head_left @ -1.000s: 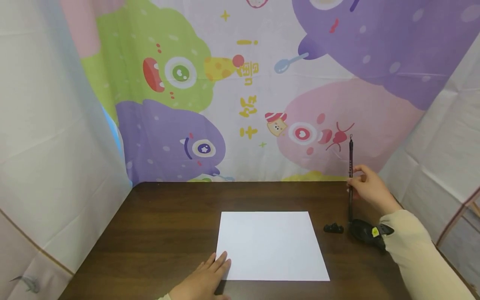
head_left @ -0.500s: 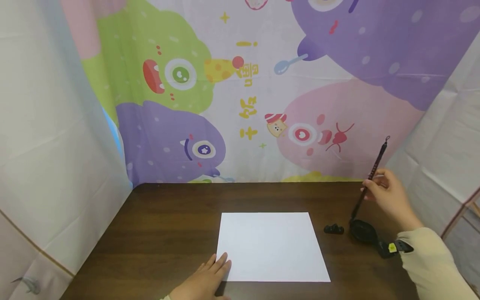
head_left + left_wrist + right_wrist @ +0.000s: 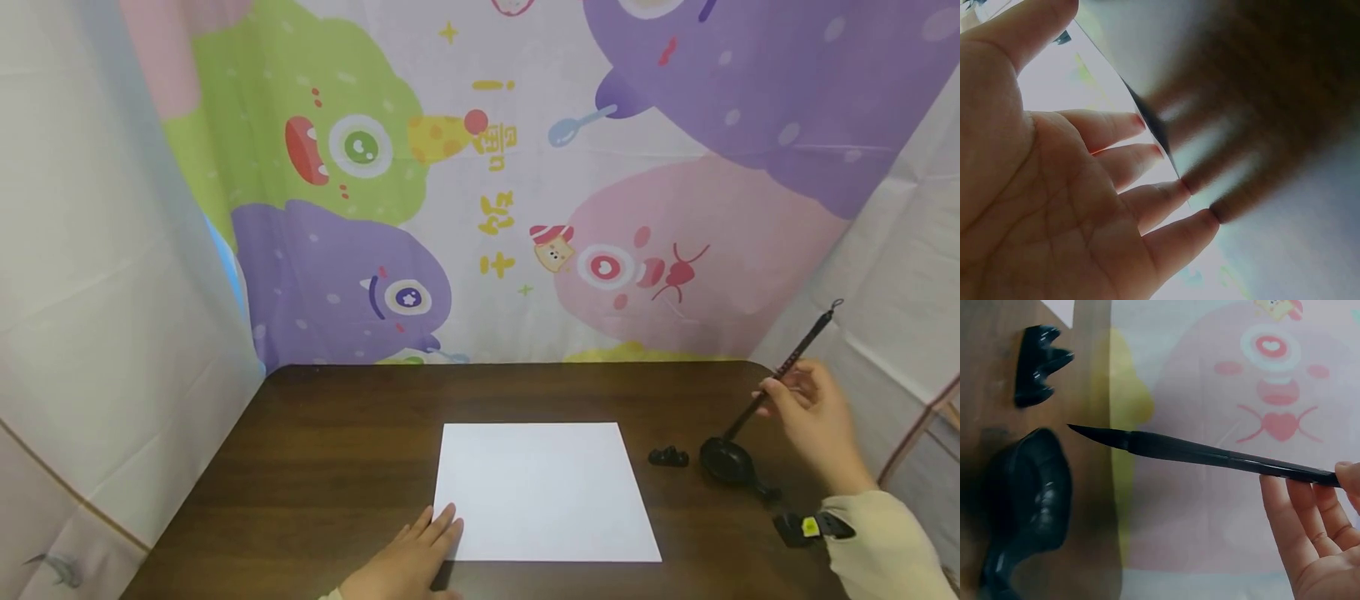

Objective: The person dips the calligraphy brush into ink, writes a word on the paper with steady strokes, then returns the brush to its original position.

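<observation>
Far left: pale cloth panel (image 3: 112, 250), meeting a backdrop (image 3: 495, 325) printed with cartoon creatures, which stands behind the dark wood-grain surface (image 3: 322, 450). Next, left hand (image 3: 405, 554): palm down, fingers straight and slightly apart, fingertips resting at the near-left edge of a white sheet (image 3: 543, 492); grip holds nothing. Sheet lies flat, blank upper face, mid-surface. Right of it, near but apart: small black peaked piece (image 3: 668, 457). Just beside that, black dish (image 3: 726, 461) with a curved handle pointing toward the near right. Above the dish, brush (image 3: 1179, 450): tilted, dark bristle end low at the dish's far side, looped end up and to the right. Right wrist view shows the pointed tip near the dish rim, small gap between. Right hand (image 3: 821, 421): grip clamped on the brush shaft, thumb against fingers. Wrist carries a black device (image 3: 795, 529) with yellow label; cream sleeve (image 3: 885, 542) beyond.
</observation>
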Available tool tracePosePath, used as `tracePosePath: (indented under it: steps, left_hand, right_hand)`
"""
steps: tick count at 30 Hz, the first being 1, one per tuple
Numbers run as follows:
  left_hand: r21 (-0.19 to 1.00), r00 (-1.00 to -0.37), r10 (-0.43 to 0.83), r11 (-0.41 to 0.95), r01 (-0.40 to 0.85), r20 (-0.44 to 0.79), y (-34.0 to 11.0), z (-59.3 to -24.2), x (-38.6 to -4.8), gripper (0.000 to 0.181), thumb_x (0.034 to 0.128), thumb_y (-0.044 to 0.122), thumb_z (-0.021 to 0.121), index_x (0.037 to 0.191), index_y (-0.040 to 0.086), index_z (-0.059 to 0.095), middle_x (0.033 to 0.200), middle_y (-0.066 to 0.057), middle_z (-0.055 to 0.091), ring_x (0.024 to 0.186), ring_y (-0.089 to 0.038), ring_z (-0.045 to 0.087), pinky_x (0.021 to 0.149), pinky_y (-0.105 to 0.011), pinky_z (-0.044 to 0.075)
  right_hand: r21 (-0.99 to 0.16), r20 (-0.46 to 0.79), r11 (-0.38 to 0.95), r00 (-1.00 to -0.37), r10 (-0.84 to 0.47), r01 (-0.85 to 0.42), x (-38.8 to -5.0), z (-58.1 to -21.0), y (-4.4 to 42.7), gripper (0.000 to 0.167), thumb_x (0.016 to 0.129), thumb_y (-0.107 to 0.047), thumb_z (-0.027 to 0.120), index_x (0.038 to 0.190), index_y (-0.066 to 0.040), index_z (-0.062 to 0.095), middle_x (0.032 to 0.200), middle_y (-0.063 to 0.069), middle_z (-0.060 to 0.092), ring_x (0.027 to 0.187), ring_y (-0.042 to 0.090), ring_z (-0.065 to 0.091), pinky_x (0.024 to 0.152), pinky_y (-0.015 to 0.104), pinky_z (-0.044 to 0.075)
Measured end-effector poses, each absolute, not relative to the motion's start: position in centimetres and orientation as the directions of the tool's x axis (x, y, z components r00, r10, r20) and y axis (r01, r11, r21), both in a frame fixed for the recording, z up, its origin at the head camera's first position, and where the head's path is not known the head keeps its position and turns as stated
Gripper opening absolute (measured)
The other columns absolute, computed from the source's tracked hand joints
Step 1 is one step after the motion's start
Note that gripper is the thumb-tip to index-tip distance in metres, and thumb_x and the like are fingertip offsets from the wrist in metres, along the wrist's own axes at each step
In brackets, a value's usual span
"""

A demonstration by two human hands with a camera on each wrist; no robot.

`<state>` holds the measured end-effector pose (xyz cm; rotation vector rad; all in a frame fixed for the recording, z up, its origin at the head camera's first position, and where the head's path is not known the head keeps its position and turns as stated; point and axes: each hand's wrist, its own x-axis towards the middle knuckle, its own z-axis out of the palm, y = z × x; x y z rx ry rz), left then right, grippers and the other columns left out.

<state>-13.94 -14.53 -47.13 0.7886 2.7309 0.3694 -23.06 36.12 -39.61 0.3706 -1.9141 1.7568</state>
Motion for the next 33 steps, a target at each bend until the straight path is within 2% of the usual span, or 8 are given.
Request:
tracePosePath:
  steps: [3,10,16,25,33]
  left_hand:
    - [0.316,-0.815,0.547,0.821,0.476,-0.193,-14.5,-47.1,-13.9,0.087,0.0799,0.05,0.074,0.146,0.003,0.043,0.156,-0.02,0.036,0.14,-0.049,0.035,0.103,-0.066,0.039]
    - [0.311,-0.822,0.534,0.829,0.464,-0.199,-14.3,-47.4,-13.9,0.088,0.0791,0.052,0.074,0.146,0.005,0.043,0.156,-0.019,0.036,0.141,-0.048,0.035,0.104,-0.064,0.039]
    - [0.309,-0.828,0.52,0.839,0.448,-0.209,-14.2,-47.1,-13.9,0.086,0.0789,0.05,0.075,0.146,0.006,0.044,0.157,-0.016,0.036,0.141,-0.046,0.034,0.106,-0.063,0.038]
    - [0.314,-0.83,0.508,0.846,0.43,-0.23,-14.1,-47.0,-14.0,0.087,0.079,0.05,0.075,0.147,0.007,0.043,0.158,-0.015,0.034,0.143,-0.045,0.033,0.107,-0.064,0.036]
    - [0.303,-0.827,0.518,0.842,0.447,-0.22,-14.1,-47.0,-13.9,0.088,0.0789,0.051,0.075,0.147,0.006,0.043,0.158,-0.016,0.034,0.142,-0.046,0.033,0.105,-0.065,0.037]
  right_hand:
    - [-0.849,0.528,0.107,-0.834,0.16,-0.517,-22.7,-40.5,36.8,0.027,0.093,0.01,0.053,0.107,-0.013,0.051,0.089,-0.011,0.067,0.075,-0.003,0.069,0.06,0.014,0.056]
    - [-0.853,0.52,0.175,-0.829,0.207,-0.492,-22.0,-42.2,37.7,0.025,0.094,0.008,0.054,0.106,-0.013,0.051,0.089,-0.012,0.067,0.078,-0.005,0.068,0.062,0.014,0.056]
    - [-0.849,0.529,0.135,-0.816,0.232,-0.511,-21.9,-42.9,37.8,0.023,0.093,0.01,0.055,0.105,-0.009,0.051,0.086,-0.011,0.069,0.076,-0.004,0.069,0.061,0.014,0.056]
    - [-0.861,0.508,0.101,-0.83,0.233,-0.499,-21.9,-43.8,38.1,0.027,0.093,0.01,0.054,0.103,-0.015,0.052,0.086,-0.011,0.069,0.076,-0.004,0.069,0.062,0.015,0.056]
    - [-0.872,0.486,0.079,-0.835,0.259,-0.483,-21.9,-44.2,38.5,0.024,0.093,0.008,0.055,0.106,-0.012,0.051,0.086,-0.01,0.069,0.075,-0.003,0.069,0.061,0.014,0.056]
